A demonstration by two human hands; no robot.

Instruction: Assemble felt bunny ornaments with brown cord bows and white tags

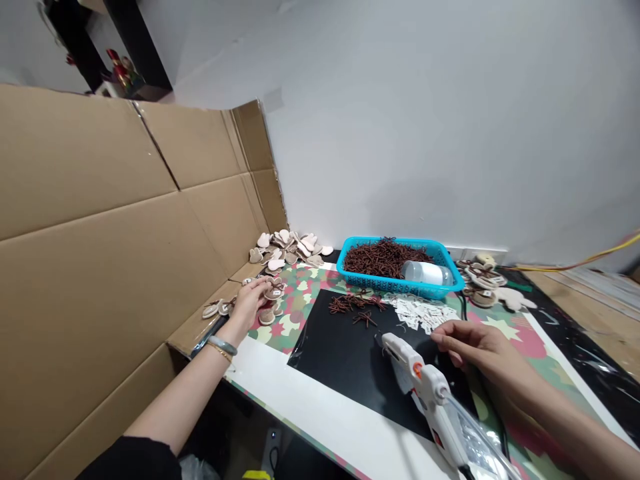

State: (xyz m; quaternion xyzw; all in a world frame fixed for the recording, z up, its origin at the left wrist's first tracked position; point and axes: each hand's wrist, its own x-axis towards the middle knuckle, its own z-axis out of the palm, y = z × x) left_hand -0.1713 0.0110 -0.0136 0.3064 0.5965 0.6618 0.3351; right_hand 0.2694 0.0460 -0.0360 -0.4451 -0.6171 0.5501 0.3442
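Note:
At the table's left side my left hand [250, 305] has its fingers closed on a beige felt piece [275, 289] with a brown bow and a small white label. More finished-looking felt pieces [212, 309] lie beside that hand. My right hand [465, 343] hovers at the right edge of a black mat [330, 360], thumb and fingertips together; anything between them is too small to make out. A white glue gun [425, 387] stands left of it, nozzle over the mat. Brown bows [365, 319] and a pile of small white labels [423, 312] lie at the mat's back edge.
Behind the mat, a blue basket [345, 272] holds many brown bows [383, 257] and a clear jar [425, 272]. Felt shapes [300, 248] are heaped at the back left, others [483, 280] at the right. Cardboard walls [200, 200] border the left; a cable runs by the right hand.

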